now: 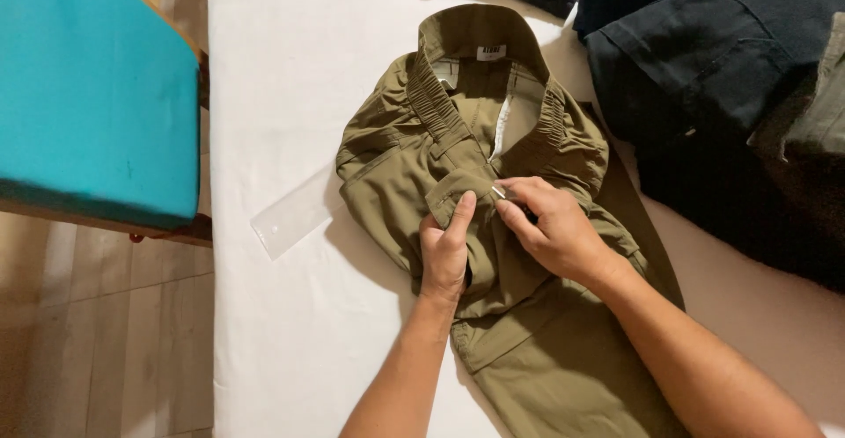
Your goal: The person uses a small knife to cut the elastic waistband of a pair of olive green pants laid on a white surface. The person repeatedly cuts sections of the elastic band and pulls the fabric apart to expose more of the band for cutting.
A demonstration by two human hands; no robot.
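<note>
White cloth covers the counter we work on, with a teal cushioned seat off to the left over the wooden floor and a heap of dark garments crowding the right edge. A clear plastic strip lies just beside our work.

Our olive trousers lie in the middle of the counter, waistband open and pointing away from us, legs running back toward our body. Our left hand presses down on the fly flap, thumb stretched up along the fabric edge, its fingers closed on the cloth. Our right hand pinches a small metal fastener at the front opening, thumb and forefinger together on it; whether it is a zip pull or a hook we cannot tell.

To do this well, we judge that the left hand should keep the flap taut and flat so the two front edges meet squarely. The right hand should work the fastener in line with the opening, not sideways, so no fabric bunches or catches beneath it.
</note>
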